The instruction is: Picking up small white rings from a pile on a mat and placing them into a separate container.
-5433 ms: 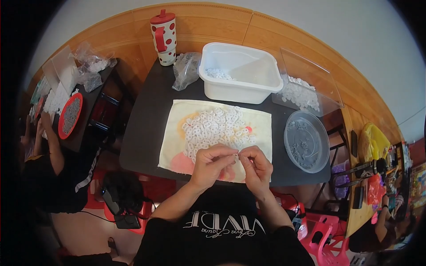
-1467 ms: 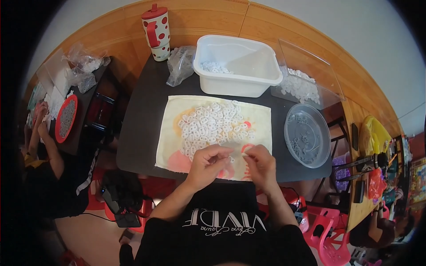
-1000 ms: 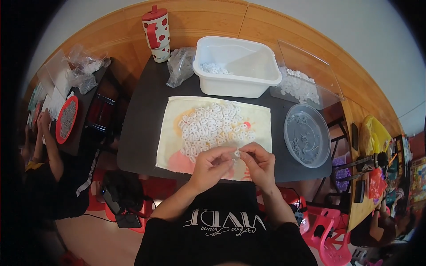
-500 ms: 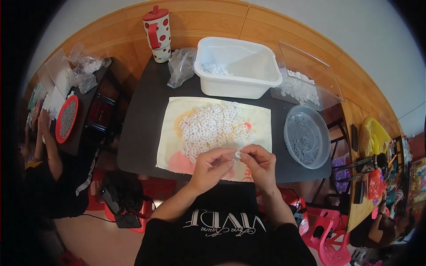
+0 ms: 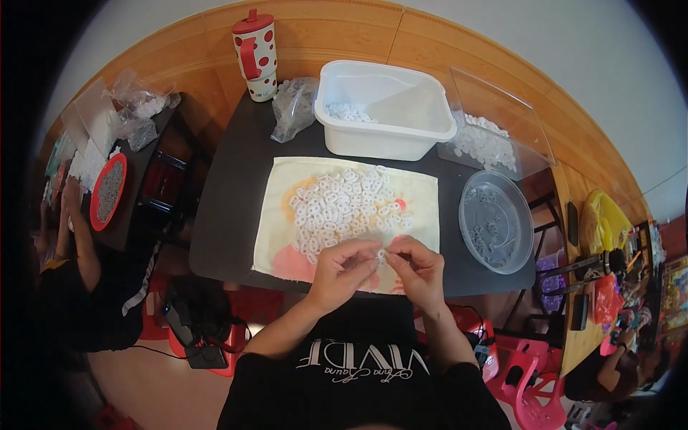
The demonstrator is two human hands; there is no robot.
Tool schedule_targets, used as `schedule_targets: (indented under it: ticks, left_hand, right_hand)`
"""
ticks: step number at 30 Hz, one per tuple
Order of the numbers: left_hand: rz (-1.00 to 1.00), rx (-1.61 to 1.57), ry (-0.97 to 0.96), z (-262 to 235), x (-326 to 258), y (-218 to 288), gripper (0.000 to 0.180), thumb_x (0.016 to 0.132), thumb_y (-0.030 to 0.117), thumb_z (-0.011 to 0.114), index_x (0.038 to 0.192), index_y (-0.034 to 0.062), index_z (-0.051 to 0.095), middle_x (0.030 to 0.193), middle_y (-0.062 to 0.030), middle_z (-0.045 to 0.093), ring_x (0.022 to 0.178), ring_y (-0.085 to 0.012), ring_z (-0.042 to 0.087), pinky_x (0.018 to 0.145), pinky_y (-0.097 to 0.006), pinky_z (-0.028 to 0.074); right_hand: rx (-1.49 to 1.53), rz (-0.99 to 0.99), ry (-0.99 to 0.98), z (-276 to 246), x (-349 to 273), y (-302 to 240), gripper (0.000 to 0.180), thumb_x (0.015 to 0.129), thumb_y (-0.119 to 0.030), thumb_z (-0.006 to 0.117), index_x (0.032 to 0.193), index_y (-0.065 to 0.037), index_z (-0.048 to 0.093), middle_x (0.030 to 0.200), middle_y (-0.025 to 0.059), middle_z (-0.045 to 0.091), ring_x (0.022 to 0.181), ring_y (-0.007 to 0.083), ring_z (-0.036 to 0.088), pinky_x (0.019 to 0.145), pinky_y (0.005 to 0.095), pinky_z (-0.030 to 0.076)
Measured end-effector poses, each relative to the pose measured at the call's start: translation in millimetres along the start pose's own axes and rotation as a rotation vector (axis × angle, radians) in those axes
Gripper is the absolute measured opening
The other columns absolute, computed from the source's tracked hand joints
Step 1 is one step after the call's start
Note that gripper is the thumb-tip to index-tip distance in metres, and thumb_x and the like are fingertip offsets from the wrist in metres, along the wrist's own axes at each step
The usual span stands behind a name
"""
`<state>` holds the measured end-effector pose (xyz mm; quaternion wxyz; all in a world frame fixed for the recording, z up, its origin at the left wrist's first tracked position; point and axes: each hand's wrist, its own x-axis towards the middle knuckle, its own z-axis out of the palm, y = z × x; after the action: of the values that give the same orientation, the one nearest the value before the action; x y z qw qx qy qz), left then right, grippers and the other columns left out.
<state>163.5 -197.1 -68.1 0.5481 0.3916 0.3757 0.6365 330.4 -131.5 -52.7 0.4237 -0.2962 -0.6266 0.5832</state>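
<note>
Close to the front edge of the cloth, my left hand (image 5: 341, 272) and my right hand (image 5: 418, 271) meet fingertip to fingertip. Both are closed in a pinch at a small white plastic piece (image 5: 381, 255) with holes in it. Anything smaller between the fingertips is too small to make out. Just beyond my hands lies a loose heap of similar white two-holed pieces (image 5: 337, 204), spread over a pale yellow printed cloth (image 5: 276, 183) on the dark table (image 5: 229, 193).
A white plastic tub (image 5: 387, 143) with some pieces inside stands behind the cloth. Right of it are a clear box (image 5: 527, 154) of white discs and a round clear tray (image 5: 527, 244) of small parts. A spotted tumbler (image 5: 256, 61) and plastic bag (image 5: 294, 107) stand back left. Co-workers sit both sides.
My right fingertips have shifted slightly down and left with the white piece, closer to my left fingertips. My left hand has hardly moved.
</note>
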Motion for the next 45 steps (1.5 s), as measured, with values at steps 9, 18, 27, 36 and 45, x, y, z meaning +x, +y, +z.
schedule_targets:
  ticks: [9, 18, 27, 36, 45]
  left_hand:
    - [0.015, 0.083, 0.068, 4, -2, -5, 0.027, 0.092, -0.006, 0.064, 0.118, 0.0012, 0.068, 0.088, -0.0032, 0.068, 0.069, -0.0064, 0.062, 0.059, -0.021, 0.049]
    - [0.010, 0.177, 0.080, 3, -1, -11, 0.028, 0.090, -0.008, 0.065, 0.117, -0.0007, 0.069, 0.090, -0.0047, 0.065, 0.072, -0.0098, 0.062, 0.060, -0.022, 0.050]
    - [0.389, 0.936, -0.035, -5, 10, 1, 0.030, 0.079, -0.011, 0.063, 0.107, -0.0036, 0.067, 0.097, -0.0158, 0.064, 0.084, -0.0316, 0.066, 0.071, -0.037, 0.053]
    - [0.413, 1.041, -0.093, -5, 12, -4, 0.028, 0.070, -0.010, 0.061, 0.097, -0.0027, 0.065, 0.089, -0.0154, 0.059, 0.084, -0.0359, 0.060, 0.072, -0.044, 0.050]
    - [0.502, 1.149, -0.118, 0, 14, -5, 0.021, 0.068, -0.003, 0.067, 0.086, 0.0016, 0.060, 0.084, -0.0122, 0.052, 0.081, -0.0335, 0.054, 0.067, -0.043, 0.047]
  right_hand:
    - [-0.072, -0.028, -0.062, -6, -3, -1, 0.022, 0.086, 0.013, 0.068, 0.105, 0.003, 0.069, 0.100, 0.0056, 0.066, 0.091, 0.0101, 0.060, 0.078, 0.0237, 0.047]
    - [-0.324, -0.198, -0.088, -10, -1, 11, 0.021, 0.083, 0.013, 0.070, 0.102, 0.004, 0.067, 0.095, 0.0096, 0.068, 0.083, 0.0145, 0.063, 0.070, 0.0262, 0.048]
    - [-0.758, -0.558, -0.219, -12, 8, 17, 0.024, 0.073, 0.010, 0.065, 0.096, 0.002, 0.064, 0.091, 0.0140, 0.062, 0.081, 0.0335, 0.061, 0.069, 0.0394, 0.050]
    - [-0.814, -0.593, -0.280, -11, 7, 7, 0.025, 0.071, 0.006, 0.063, 0.096, 0.004, 0.065, 0.095, 0.0135, 0.059, 0.080, 0.0316, 0.057, 0.070, 0.0388, 0.047]
    - [-0.745, -0.575, -0.290, -17, 5, 14, 0.029, 0.066, 0.008, 0.061, 0.095, 0.005, 0.065, 0.092, 0.0149, 0.057, 0.079, 0.0326, 0.055, 0.069, 0.0396, 0.046]
